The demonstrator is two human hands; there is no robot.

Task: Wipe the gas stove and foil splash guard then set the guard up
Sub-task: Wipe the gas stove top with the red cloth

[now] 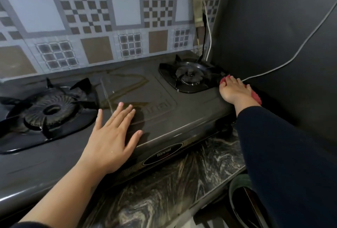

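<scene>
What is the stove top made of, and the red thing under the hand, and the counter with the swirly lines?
The stove top looks like dark painted or enamelled metal: smooth, glossy, with pressed ridges. The red cloth under the right hand looks like soft, fuzzy fabric, though little of it shows. The counter looks like polished stone, maybe marble or granite, going by its white swirls and shine.

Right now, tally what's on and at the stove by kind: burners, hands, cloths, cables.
Black gas burners with pan supports: 2
Bare hands: 2, left hand flat on the dark grey stove top, right hand pressing the cloth
Red wiping cloths: 1
White cables on the right-hand wall: 1
Total: 6
</scene>
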